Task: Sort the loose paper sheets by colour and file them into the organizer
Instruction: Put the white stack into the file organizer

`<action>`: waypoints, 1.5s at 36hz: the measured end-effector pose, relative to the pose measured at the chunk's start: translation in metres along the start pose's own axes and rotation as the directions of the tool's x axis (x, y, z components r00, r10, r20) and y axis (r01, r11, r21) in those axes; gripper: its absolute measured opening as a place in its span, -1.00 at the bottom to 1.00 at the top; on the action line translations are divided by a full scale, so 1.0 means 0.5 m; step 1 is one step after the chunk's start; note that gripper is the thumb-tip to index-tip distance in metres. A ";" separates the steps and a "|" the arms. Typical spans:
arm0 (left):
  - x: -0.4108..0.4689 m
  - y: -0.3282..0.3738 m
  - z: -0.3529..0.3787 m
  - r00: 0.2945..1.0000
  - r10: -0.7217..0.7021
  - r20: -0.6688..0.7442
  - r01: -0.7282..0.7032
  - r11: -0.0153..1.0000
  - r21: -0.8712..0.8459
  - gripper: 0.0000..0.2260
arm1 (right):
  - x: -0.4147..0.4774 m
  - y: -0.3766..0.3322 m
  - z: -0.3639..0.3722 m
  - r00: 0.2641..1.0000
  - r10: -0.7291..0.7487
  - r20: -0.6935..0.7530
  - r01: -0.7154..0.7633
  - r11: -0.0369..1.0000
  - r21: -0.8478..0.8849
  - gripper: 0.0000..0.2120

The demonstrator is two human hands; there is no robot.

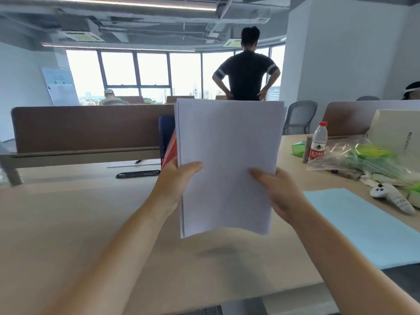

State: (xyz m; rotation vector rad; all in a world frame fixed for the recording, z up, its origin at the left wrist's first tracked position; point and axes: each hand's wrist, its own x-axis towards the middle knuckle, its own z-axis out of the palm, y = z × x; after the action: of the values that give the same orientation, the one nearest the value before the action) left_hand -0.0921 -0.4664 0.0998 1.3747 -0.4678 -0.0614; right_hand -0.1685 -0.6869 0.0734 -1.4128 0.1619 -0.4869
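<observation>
A stack of white paper sheets (229, 155) is held upright above the wooden desk. My left hand (176, 181) grips its left edge and my right hand (276, 192) grips its right edge, thumbs on the front. Behind the stack, a dark blue organizer (166, 135) stands on the desk with red and pink sheets (171, 147) in it; most of it is hidden by the white stack. Light blue sheets (361, 226) lie flat on the desk at the right.
A black phone (137, 174) and a pen (138, 161) lie to the left of the organizer. At the right stand a water bottle (318, 140), plastic bags (368, 162), a white toy (391, 197) and a beige box (396, 130). A person stands beyond the brown divider (86, 126).
</observation>
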 end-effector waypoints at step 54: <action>0.026 0.086 -0.072 0.840 0.543 0.002 -0.381 0.586 0.715 -0.61 | 0.005 -0.140 0.086 0.787 -0.609 0.096 0.434 0.437 -0.787 -0.81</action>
State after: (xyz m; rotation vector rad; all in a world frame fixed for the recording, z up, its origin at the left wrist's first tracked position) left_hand -0.0774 -0.4279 0.1401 1.9243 -0.6957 0.7847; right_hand -0.1653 -0.6544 0.1492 -2.3122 0.0876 -1.2073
